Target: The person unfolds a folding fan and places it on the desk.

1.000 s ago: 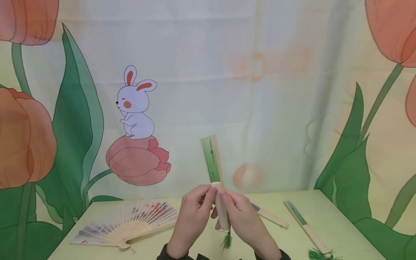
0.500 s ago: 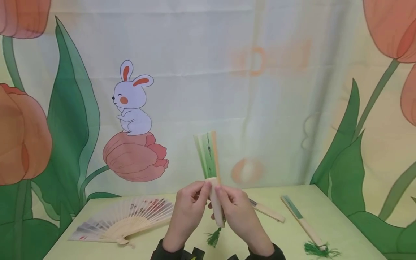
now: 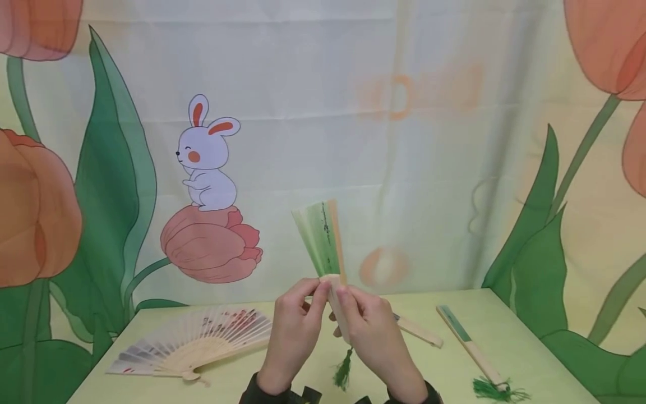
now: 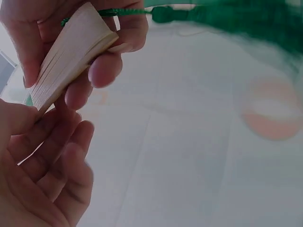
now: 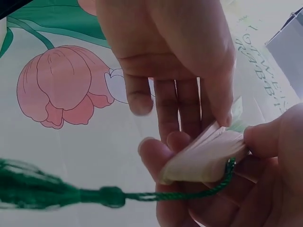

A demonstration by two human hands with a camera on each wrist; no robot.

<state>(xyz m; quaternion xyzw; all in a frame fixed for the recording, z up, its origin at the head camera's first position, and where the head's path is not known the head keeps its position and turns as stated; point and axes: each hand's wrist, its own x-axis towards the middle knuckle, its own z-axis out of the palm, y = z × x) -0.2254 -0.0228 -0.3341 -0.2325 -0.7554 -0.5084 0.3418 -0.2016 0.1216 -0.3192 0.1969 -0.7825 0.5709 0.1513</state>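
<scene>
A green folding fan (image 3: 323, 241) stands upright in front of me, its leaf partly spread toward the left. My left hand (image 3: 298, 331) pinches the pale ribs at their upper part from the left side. From the right, my right hand (image 3: 375, 331) pinches the same ribs, thumb close to the other thumb. A green tassel (image 3: 343, 370) hangs below the fan's pivot end. Close up in the left wrist view, the stacked ribs (image 4: 71, 56) sit between the fingers of both hands. The tassel cord (image 5: 189, 195) crosses the right wrist view.
An open fan (image 3: 207, 348) with grey and red pictures lies at the table's left. On the right lie a closed green fan (image 3: 466, 342) with a tassel and another closed fan (image 3: 419, 331), partly hidden by my hand. A printed cloth (image 3: 313, 140) hangs behind the table (image 3: 242, 387).
The held fan has gone from nearly closed to partly spread, its left edge moving leftward. Both hands keep their pinch on the ribs. The tassel has swung.
</scene>
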